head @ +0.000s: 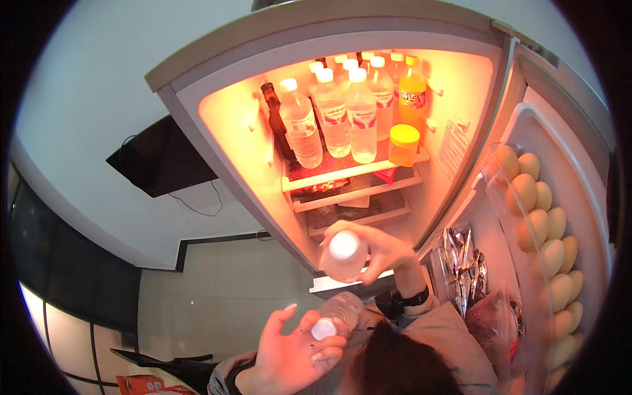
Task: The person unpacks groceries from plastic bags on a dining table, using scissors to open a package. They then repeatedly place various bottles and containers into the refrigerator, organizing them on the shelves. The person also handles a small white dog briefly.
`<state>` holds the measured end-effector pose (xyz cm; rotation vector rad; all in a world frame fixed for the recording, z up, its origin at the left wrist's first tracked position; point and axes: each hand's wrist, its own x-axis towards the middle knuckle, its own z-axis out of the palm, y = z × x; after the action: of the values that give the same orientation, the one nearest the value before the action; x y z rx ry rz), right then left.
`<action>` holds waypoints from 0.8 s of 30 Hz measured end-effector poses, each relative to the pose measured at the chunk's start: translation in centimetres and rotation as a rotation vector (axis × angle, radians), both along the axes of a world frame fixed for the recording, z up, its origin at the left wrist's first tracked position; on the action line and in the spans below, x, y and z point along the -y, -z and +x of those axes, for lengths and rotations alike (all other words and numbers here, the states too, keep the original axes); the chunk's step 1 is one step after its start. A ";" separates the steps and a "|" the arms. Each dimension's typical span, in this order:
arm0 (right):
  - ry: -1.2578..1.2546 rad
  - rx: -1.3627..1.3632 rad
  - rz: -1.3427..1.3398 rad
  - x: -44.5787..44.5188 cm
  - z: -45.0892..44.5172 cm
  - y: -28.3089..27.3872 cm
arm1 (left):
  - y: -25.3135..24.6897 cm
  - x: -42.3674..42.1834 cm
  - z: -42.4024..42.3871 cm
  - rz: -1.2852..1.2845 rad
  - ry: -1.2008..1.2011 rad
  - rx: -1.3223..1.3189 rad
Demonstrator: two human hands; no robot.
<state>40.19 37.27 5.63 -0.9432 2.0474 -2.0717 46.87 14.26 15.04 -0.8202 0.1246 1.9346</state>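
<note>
My right hand (pixel 385 252), with a dark band at the wrist, is wrapped around a clear plastic bottle with a white cap (pixel 344 245), held upright before the open refrigerator. Lower down, my left hand (pixel 301 340) is palm up, its fingers around the neck and white cap of a second clear bottle (pixel 343 311); thumb and forefinger are spread. On the upper shelf stand several clear bottles with white caps (pixel 363 118), a dark glass bottle (pixel 276 118), an orange drink bottle with a yellow cap (pixel 412 89) and a yellow-lidded jar (pixel 404 145).
The open refrigerator door (pixel 568 163) stands at the right, with several eggs (pixel 548 252) in its clear rack and foil packets (pixel 459 261) in a bin. Lower shelves (pixel 360 197) hold packages. A dark screen (pixel 163 158) hangs at the left wall. An orange packet (pixel 140 385) lies lower left.
</note>
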 end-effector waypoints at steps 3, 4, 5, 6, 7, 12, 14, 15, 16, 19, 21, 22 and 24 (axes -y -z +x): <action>0.178 -0.028 -0.242 -0.5 -0.9 0.9 | 0.5 1.0 0.1 0.013 -0.096 -0.061; 0.270 -0.060 -0.319 -0.5 -1.5 0.8 | 0.6 1.2 0.0 0.011 -0.128 -0.074; 0.362 -0.093 -0.395 -0.7 -2.4 0.4 | 0.8 1.4 -0.1 0.008 -0.161 -0.087; 0.371 -0.096 -0.452 -0.9 -3.9 -0.2 | 1.1 1.7 -0.1 -0.007 -0.177 -0.120; 0.450 -0.113 -0.481 -0.7 -5.3 -1.4 | 1.3 2.1 -0.1 0.007 -0.193 -0.108; 0.916 -0.245 -0.399 -0.7 -11.6 -4.6 | 1.5 2.9 0.1 0.019 -0.231 -0.036; 1.032 -0.304 -0.315 -0.7 -13.5 -4.9 | 1.9 3.3 0.2 0.044 -0.227 -0.015; 1.081 -0.351 -0.255 -0.7 -14.2 -5.1 | 2.1 3.5 0.1 0.060 -0.214 0.002; 1.129 -0.400 -0.195 -0.8 -15.2 -5.3 | 2.3 3.6 0.1 0.076 -0.201 0.018; 1.244 -0.485 -0.066 0.6 -16.4 -6.1 | 2.3 3.8 -0.1 0.055 -0.197 0.023; 1.318 -0.551 0.076 0.7 -18.0 -5.3 | 2.2 3.9 -0.1 0.066 -0.209 0.044; 1.328 -0.539 0.091 0.7 -18.1 -5.0 | 2.2 4.0 -0.1 0.075 -0.212 0.054; 1.392 -0.557 0.094 0.9 -18.4 -5.1 | 2.5 4.0 -0.2 0.081 -0.228 0.042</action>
<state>21.78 36.33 10.71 0.1463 3.7443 -2.1420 46.66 10.24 12.51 -0.8501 -0.0758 2.1193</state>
